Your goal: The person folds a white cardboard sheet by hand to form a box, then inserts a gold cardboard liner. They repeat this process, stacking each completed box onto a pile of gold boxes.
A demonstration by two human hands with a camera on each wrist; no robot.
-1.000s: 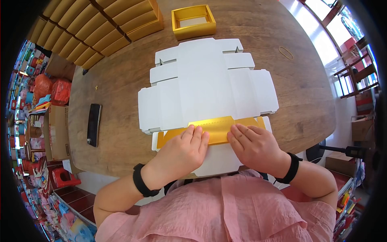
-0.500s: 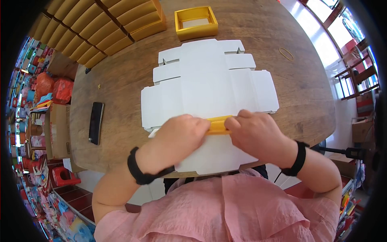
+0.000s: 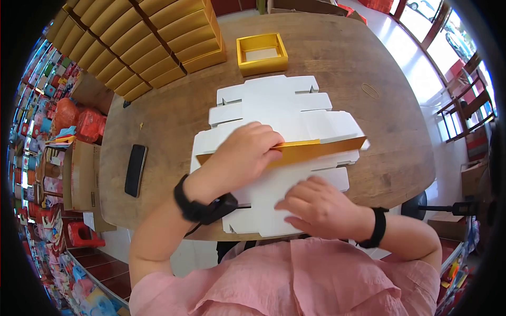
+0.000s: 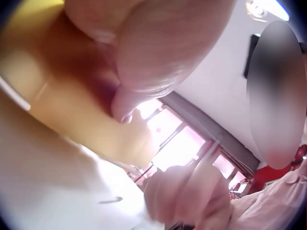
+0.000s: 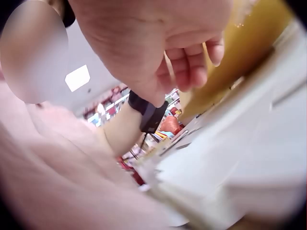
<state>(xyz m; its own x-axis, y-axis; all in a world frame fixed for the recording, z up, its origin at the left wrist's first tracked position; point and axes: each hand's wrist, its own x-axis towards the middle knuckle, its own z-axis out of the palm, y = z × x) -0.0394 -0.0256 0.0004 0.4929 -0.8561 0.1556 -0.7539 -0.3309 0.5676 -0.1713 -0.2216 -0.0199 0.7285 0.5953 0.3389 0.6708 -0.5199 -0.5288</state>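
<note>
A sheet with a gold face (image 3: 311, 151) stands raised across the stack of flat white card blanks (image 3: 271, 102). The left hand (image 3: 245, 152) grips its upper edge near the middle, thumb on the gold side; in the left wrist view the gold surface (image 4: 72, 120) lies beside the thumb. Nearer the body, the right hand (image 3: 324, 208) is over the white card, fingers loosely bent and holding nothing. The right wrist view shows those bent fingers apart from the gold sheet (image 5: 230, 72).
A folded gold box frame (image 3: 262, 66) stands beyond the blanks. Gold boxes (image 3: 153, 47) are stacked at the back left. A phone (image 3: 136, 171) lies at the left, a rubber band (image 3: 370, 90) at the right.
The gold piece, earlier lying under both hands, is now raised and held by the left hand alone. The right hand has let go and moved toward the body. The camera view has shifted.
</note>
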